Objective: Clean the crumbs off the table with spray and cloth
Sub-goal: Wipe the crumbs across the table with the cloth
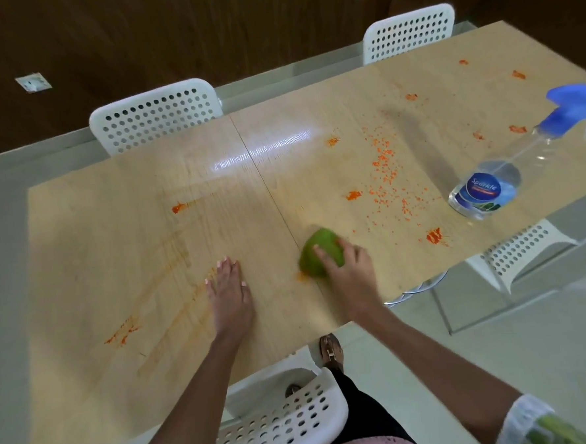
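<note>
A light wooden table [120,232] is strewn with orange crumbs [390,178], thickest right of centre, with smeared orange streaks on the left part. My right hand [348,273] presses a bunched green cloth [317,254] onto the table near its front edge, beside a small orange patch. My left hand [229,291] lies flat on the tabletop, fingers spread, holding nothing. A clear spray bottle [485,189] with a blue trigger head stands at the right edge of the table, apart from both hands.
Two white perforated chairs [154,113] stand at the far side. Another chair [283,425] is right in front of me and a fourth chair [523,252] at the right. A sandalled foot [331,353] shows on the pale floor below the table's edge.
</note>
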